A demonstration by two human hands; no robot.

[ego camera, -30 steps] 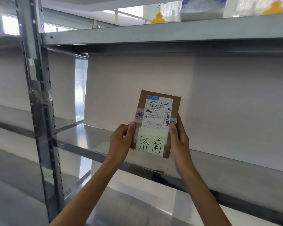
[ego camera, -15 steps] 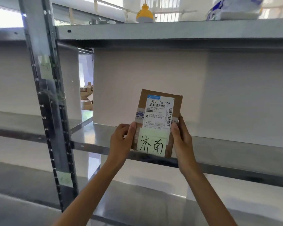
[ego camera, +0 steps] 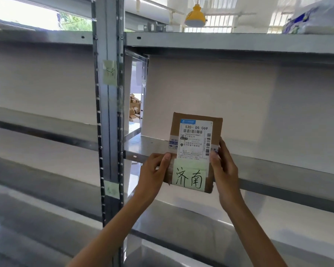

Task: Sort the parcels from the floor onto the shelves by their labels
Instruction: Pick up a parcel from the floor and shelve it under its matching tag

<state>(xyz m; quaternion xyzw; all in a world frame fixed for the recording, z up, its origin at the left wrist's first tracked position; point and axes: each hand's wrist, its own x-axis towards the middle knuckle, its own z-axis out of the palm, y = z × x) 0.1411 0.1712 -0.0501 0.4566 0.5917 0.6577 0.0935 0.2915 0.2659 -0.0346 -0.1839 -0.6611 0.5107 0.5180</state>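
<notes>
Hands [ego camera: 189, 174] around upright parcel [ego camera: 196, 149].

Both forearms bare — no sleeves; left hand [ego camera: 152, 171] and right hand [ego camera: 225, 167] ungloved.

A yellow lamp [ego camera: 195, 17] hangs from the ceiling, above the top of the rack. A blue and white package [ego camera: 314, 21] lies near the right edge, up high. Bright windows with bars [ego camera: 220, 22] shine behind the lamp. Through a gap beside the metal post, a pile of brown boxes [ego camera: 134, 107] sits far away. A pale wall [ego camera: 258, 105] fills the back.
</notes>
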